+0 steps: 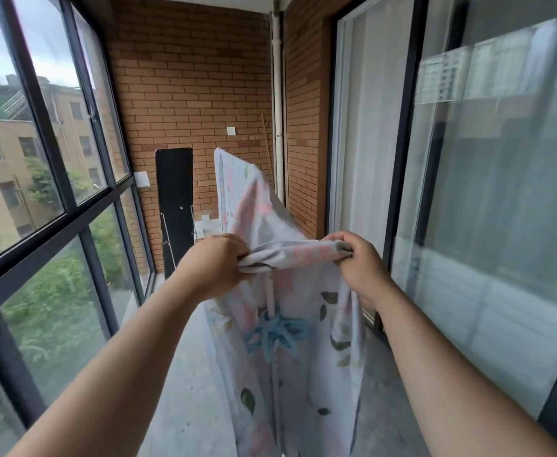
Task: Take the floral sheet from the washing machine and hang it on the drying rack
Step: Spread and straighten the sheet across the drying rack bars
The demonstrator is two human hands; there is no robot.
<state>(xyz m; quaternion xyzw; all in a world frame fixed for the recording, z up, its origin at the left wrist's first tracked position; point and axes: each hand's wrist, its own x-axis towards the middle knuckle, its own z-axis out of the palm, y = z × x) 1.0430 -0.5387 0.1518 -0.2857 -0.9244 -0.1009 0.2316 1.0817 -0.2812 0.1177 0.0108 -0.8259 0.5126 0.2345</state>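
Though limp, floral sheet point(307, 311), bunched edge in grip of left hand point(214, 268), right hand point(359, 265)

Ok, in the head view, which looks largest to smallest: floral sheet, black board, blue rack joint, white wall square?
floral sheet
black board
blue rack joint
white wall square
Farther things may really be bigger.

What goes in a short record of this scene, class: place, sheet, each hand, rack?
Place: glazed balcony, brick wall behind
Sheet: floral sheet, bunched edge stretched between both hands, rest hanging down
Left: left hand grips the bunched edge
Right: right hand pinches the same edge
Rack: drying rack, white pole with blue hub, between the hanging folds
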